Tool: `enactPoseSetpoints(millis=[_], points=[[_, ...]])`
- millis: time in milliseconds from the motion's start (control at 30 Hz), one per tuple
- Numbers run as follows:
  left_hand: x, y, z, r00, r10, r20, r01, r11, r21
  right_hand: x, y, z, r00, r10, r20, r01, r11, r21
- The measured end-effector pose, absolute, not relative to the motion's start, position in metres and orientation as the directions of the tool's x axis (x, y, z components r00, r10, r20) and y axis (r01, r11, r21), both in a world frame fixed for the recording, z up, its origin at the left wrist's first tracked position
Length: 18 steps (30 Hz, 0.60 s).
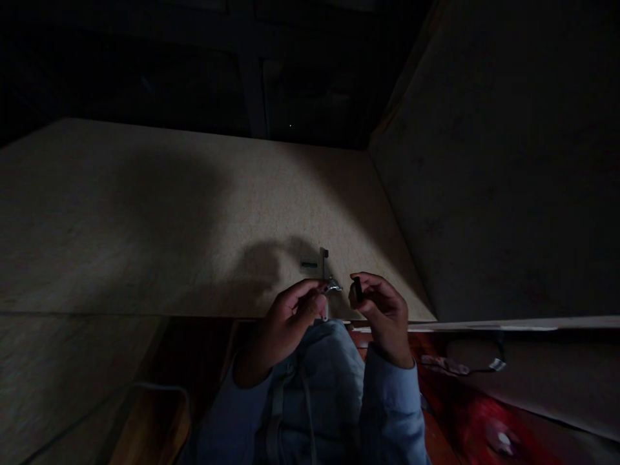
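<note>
Okay, hands apart at table (pixel 271 194) edge: left hand (pixel 289 320) pinching shiny metal piece (pixel 333 285), right hand (pixel 389 313) pinching black bar (pixel 358 289). Both probably light, stiff; metal likely slick. I'd grip metal by its end, bar by its sides.

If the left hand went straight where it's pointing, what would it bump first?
Probably the small dark piece in the right hand; the left hand and its metal piece point roughly that way, though depth is unclear.
</note>
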<state>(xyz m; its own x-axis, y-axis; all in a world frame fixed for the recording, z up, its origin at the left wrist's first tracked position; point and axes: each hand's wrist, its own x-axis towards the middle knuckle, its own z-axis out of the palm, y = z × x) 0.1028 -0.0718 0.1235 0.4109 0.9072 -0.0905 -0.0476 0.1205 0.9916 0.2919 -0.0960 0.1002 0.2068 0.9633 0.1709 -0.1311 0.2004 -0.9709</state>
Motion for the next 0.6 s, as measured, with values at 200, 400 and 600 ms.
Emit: enactPoseSetpoints(millis=[200, 400, 600], points=[[0.112, -0.070, 0.115, 0.417, 0.897, -0.147, -0.051, 0.184, 0.982, 0.297, -0.091, 0.097, 0.358, 0.920, 0.157, -0.111, 0.209, -0.972], [0.125, -0.063, 0.106, 0.294, 0.945, -0.142, 0.157, 0.098, 0.983, 0.300, -0.087, 0.097, 0.403, 0.909, 0.106, -0.085, 0.152, -0.985], [0.141, -0.055, 0.087, 0.221, 0.972, -0.084, 0.369, -0.003, 0.929, 0.308, -0.084, 0.093, 0.417, 0.907, 0.058, -0.076, 0.098, -0.992]])
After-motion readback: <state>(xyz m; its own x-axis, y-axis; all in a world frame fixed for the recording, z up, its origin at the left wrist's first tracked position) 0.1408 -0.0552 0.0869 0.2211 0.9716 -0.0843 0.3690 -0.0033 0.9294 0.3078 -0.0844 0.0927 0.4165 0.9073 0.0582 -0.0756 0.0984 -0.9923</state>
